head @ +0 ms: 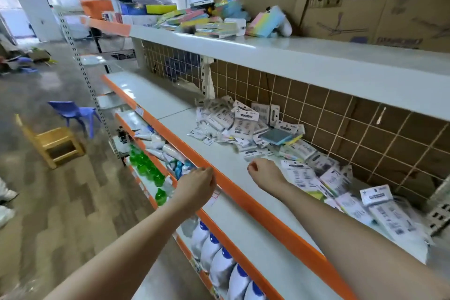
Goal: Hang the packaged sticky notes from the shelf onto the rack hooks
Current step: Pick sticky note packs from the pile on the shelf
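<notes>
Several packaged sticky notes (243, 126) lie in a loose pile on the white middle shelf (238, 209), and more packs (379, 207) trail to the right. Behind them stands the wire grid rack (341, 114) over a brown backing, with one small pale hook (381, 114) on it. My right hand (265, 173) hovers over the shelf just in front of the pile, its fingers curled under and nothing visible in it. My left hand (197, 185) is at the shelf's orange front lip (267, 212), fingers loosely curled and holding nothing.
The top shelf carries colourful note blocks (219, 22) and big cardboard boxes (353, 0). Lower shelves hold green bottles (146, 165) and white bottles (219, 263). On the floor at left stand a blue plastic chair (73, 112) and a wooden stool (56, 143).
</notes>
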Demonstrator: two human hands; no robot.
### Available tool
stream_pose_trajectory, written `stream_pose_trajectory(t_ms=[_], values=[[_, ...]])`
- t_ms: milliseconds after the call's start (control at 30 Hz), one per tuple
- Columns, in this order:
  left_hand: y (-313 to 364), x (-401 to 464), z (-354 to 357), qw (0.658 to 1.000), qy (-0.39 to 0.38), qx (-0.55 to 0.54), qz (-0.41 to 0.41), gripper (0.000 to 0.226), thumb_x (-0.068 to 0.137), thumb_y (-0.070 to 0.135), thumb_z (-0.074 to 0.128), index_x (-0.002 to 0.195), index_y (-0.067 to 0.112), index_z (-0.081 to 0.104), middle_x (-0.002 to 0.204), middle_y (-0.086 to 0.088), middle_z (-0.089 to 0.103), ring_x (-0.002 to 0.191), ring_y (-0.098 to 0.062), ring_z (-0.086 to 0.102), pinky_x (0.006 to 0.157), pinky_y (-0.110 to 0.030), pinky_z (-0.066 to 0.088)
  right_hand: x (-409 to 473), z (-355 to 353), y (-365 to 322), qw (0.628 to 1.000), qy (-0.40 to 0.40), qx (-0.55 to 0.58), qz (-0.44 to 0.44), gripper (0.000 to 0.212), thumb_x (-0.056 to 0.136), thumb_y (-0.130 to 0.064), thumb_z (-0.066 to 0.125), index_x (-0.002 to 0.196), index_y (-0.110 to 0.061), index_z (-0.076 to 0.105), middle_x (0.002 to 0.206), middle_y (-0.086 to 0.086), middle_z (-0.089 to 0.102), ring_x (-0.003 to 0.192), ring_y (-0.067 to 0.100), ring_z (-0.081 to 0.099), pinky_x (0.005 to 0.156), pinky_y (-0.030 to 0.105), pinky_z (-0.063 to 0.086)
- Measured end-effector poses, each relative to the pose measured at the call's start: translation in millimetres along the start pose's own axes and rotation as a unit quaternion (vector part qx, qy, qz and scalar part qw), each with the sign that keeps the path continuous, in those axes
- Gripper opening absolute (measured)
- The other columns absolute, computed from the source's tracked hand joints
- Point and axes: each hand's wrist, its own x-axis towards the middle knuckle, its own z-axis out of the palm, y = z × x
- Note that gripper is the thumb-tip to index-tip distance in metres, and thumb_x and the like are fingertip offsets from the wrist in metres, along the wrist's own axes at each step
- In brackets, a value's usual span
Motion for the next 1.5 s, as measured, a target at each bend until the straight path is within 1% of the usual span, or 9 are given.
stream_pose_trajectory(t_ms=[100, 233, 400, 567, 767, 867, 1033, 1200, 1500], values=[[-26, 48, 9, 1.000, -0.004, -0.022, 0.020, 0.023, 0.096, 0.025, 0.039, 0.103, 0.013, 0.058, 0.100, -0.004, 0.060, 0.094, -0.024, 0.058, 0.063, -0.030, 0.040, 45, 10, -8, 0.999, 0.027, -0.008, 0.015, 0.021, 0.094, -0.015, 0.041, 0.098, -0.008, 0.060, 0.107, 0.013, 0.063, 0.096, 0.029, 0.056, 0.073, 0.033, 0.043], [-66, 119, 13, 0.997, -0.041, -0.042, 0.049, 0.030, 0.096, 0.030, 0.043, 0.122, 0.018, 0.052, 0.122, -0.004, 0.056, 0.116, -0.024, 0.049, 0.086, -0.036, 0.045, 106, 17, -27, 0.998, 0.050, -0.042, 0.026, 0.028, 0.094, -0.015, 0.044, 0.120, -0.007, 0.052, 0.126, 0.014, 0.049, 0.119, 0.030, 0.045, 0.097, 0.035, 0.038], [-102, 203, 15, 0.990, -0.043, -0.039, 0.131, 0.041, 0.095, 0.031, 0.046, 0.133, 0.018, 0.043, 0.140, -0.004, 0.044, 0.130, -0.024, 0.038, 0.098, -0.038, 0.038, 173, 17, -42, 0.986, 0.119, -0.102, 0.055, 0.039, 0.095, -0.022, 0.044, 0.130, -0.005, 0.045, 0.129, 0.016, 0.045, 0.121, 0.031, 0.042, 0.101, 0.039, 0.038], [-103, 268, 30, 0.981, -0.049, -0.081, 0.171, 0.050, 0.095, 0.037, 0.044, 0.141, 0.019, 0.034, 0.148, -0.005, 0.034, 0.138, -0.025, 0.026, 0.109, -0.040, 0.027, 217, 24, -45, 0.978, 0.135, 0.051, 0.152, 0.058, 0.095, -0.044, 0.046, 0.145, -0.023, 0.027, 0.149, 0.007, 0.030, 0.137, 0.029, 0.028, 0.113, 0.046, 0.023], [-80, 318, 59, 0.987, -0.059, -0.074, 0.131, 0.056, 0.094, 0.051, 0.034, 0.147, 0.037, 0.024, 0.157, -0.004, 0.019, 0.144, -0.033, 0.008, 0.114, -0.056, 0.002, 223, 52, -29, 0.969, 0.119, -0.150, 0.154, 0.062, 0.092, -0.056, 0.035, 0.145, -0.024, 0.031, 0.149, 0.008, 0.035, 0.137, 0.029, 0.028, 0.114, 0.042, 0.017], [-75, 315, 79, 0.986, -0.042, -0.053, 0.150, 0.054, 0.092, 0.053, 0.035, 0.144, 0.038, 0.031, 0.152, -0.005, 0.031, 0.140, -0.036, 0.018, 0.105, -0.069, -0.010, 218, 61, -25, 0.957, 0.162, -0.189, 0.147, 0.056, 0.092, -0.052, 0.042, 0.141, -0.024, 0.042, 0.143, 0.007, 0.043, 0.133, 0.029, 0.034, 0.114, 0.037, 0.017], [-72, 299, 91, 0.986, -0.002, -0.043, 0.160, 0.056, 0.087, 0.052, 0.040, 0.141, 0.042, 0.033, 0.147, -0.006, 0.036, 0.136, -0.043, 0.023, 0.105, -0.069, 0.014, 197, 71, -19, 0.943, 0.240, -0.199, 0.116, 0.045, 0.089, -0.040, 0.055, 0.121, -0.010, 0.064, 0.122, 0.018, 0.059, 0.116, 0.039, 0.052, 0.106, 0.047, 0.036], [-70, 279, 94, 0.987, -0.036, -0.072, 0.142, 0.055, 0.091, 0.055, 0.030, 0.144, 0.042, 0.021, 0.155, -0.010, 0.022, 0.142, -0.044, 0.009, 0.112, -0.063, 0.008, 175, 78, -8, 0.951, 0.215, -0.184, 0.126, 0.047, 0.089, -0.036, 0.058, 0.130, -0.014, 0.056, 0.136, 0.018, 0.048, 0.127, 0.041, 0.041, 0.111, 0.048, 0.030], [-67, 235, 86, 0.987, -0.072, -0.043, 0.134, 0.061, 0.094, 0.060, 0.020, 0.149, 0.039, 0.004, 0.158, -0.018, 0.007, 0.141, -0.049, 0.006, 0.110, -0.058, 0.020, 113, 84, 21, 0.958, 0.112, -0.134, 0.229, 0.058, 0.092, -0.037, 0.050, 0.145, -0.021, 0.030, 0.147, 0.005, 0.036, 0.135, 0.026, 0.030, 0.111, 0.034, 0.023]])
